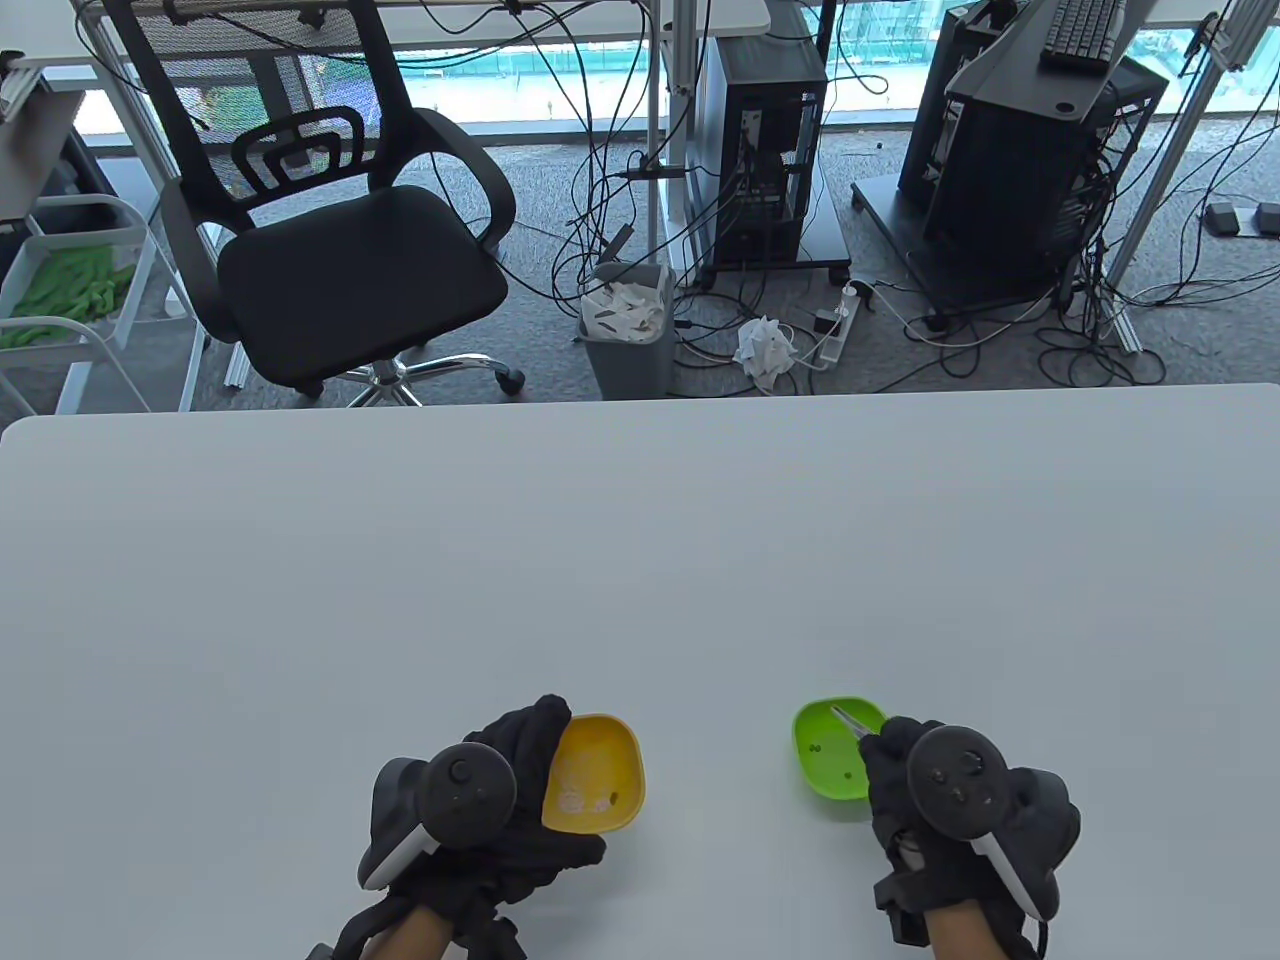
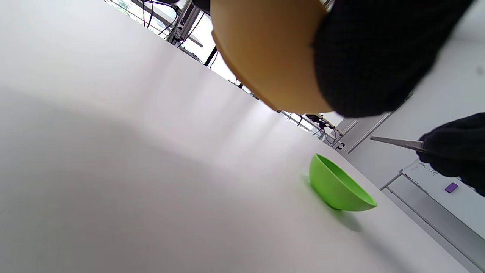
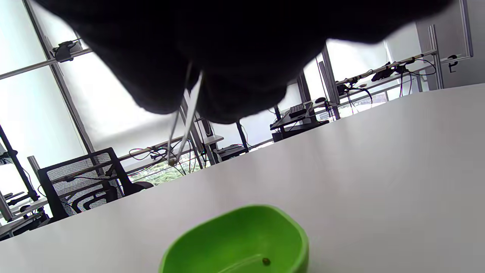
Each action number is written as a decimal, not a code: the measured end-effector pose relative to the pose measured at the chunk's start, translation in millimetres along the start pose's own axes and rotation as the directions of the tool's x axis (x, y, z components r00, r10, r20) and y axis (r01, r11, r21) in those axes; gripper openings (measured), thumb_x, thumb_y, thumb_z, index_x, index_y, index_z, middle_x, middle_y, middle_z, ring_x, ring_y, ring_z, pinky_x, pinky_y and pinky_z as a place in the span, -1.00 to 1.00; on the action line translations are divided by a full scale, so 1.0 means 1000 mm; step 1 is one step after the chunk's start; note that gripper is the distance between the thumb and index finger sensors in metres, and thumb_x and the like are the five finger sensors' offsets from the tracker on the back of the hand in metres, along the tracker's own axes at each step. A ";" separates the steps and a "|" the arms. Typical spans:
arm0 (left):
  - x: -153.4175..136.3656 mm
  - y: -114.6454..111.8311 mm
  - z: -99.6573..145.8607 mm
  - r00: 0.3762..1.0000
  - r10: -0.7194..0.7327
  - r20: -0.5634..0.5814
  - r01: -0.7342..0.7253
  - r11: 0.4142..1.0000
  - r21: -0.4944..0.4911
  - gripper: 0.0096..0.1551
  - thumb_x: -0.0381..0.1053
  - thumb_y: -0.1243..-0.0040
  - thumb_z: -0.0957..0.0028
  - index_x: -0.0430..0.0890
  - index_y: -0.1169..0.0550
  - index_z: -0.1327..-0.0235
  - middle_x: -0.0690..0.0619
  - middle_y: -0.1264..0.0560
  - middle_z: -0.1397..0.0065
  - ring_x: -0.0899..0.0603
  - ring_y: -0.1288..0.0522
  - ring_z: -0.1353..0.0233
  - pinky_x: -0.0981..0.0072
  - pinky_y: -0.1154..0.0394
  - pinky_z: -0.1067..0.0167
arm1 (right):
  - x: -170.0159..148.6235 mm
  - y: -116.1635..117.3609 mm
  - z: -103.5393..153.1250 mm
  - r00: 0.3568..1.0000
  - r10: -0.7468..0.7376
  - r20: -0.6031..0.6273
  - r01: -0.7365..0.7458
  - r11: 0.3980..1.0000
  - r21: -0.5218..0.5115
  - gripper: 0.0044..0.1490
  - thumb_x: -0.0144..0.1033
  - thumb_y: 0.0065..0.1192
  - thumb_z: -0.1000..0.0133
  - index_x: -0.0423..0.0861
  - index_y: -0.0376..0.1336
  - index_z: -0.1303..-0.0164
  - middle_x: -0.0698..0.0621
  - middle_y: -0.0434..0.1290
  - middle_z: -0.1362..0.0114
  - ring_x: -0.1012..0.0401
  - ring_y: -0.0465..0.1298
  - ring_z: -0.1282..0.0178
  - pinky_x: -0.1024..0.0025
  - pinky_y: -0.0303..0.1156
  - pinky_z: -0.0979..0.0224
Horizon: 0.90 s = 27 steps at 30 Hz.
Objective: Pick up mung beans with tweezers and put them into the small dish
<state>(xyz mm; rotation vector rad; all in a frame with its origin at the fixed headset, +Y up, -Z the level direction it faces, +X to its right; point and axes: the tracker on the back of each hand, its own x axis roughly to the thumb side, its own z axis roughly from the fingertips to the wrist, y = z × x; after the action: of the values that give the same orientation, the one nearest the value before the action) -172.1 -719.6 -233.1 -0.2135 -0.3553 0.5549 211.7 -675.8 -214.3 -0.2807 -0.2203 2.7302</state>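
My left hand [image 1: 535,765] grips a small yellow dish [image 1: 597,772] by its near rim. In the left wrist view the yellow dish [image 2: 265,53] hangs tilted above the table under my gloved fingers [image 2: 371,57]. A dark speck like a bean [image 1: 612,798] lies in it. My right hand [image 1: 885,748] pinches metal tweezers [image 1: 850,718] over a green dish [image 1: 830,765] that holds a few dark beans [image 1: 815,746]. In the right wrist view the tweezers [image 3: 182,125] point away above the green dish [image 3: 242,235], with one bean [image 3: 266,261] inside. I cannot tell if the tips hold a bean.
The white table [image 1: 640,560] stretches far beyond both dishes. Its far edge [image 1: 640,400] faces an office chair [image 1: 340,250], a bin [image 1: 628,325] and cables on the floor.
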 end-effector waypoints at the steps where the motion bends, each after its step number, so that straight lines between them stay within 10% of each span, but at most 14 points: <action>1: 0.000 0.000 0.000 1.000 -0.001 0.000 0.001 1.000 0.000 0.51 0.36 -0.56 0.25 -0.09 0.13 -0.67 -0.11 0.03 -0.72 -0.40 0.02 -0.71 -0.43 0.13 -0.53 | -0.005 0.004 0.001 1.000 0.004 -0.009 -0.004 1.000 0.001 -0.58 -0.22 0.48 -0.04 -0.27 0.59 0.12 -0.19 0.63 0.17 0.31 0.57 0.45 0.40 0.59 0.39; 27: 0.001 -0.002 0.001 1.000 -0.007 0.001 0.007 1.000 -0.017 0.51 0.36 -0.55 0.25 -0.09 0.13 -0.66 -0.11 0.03 -0.72 -0.40 -0.01 -0.70 -0.43 0.13 -0.53 | -0.006 0.017 0.003 0.999 0.028 -0.032 -0.026 0.998 0.054 -0.57 -0.21 0.47 -0.04 -0.26 0.58 0.11 -0.18 0.63 0.16 0.31 0.57 0.45 0.40 0.60 0.38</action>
<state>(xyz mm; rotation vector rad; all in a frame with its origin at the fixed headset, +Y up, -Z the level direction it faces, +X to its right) -170.8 -720.7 -231.4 -0.2280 -0.3616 0.5452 210.2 -694.2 -214.3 -0.3158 -0.1347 2.7508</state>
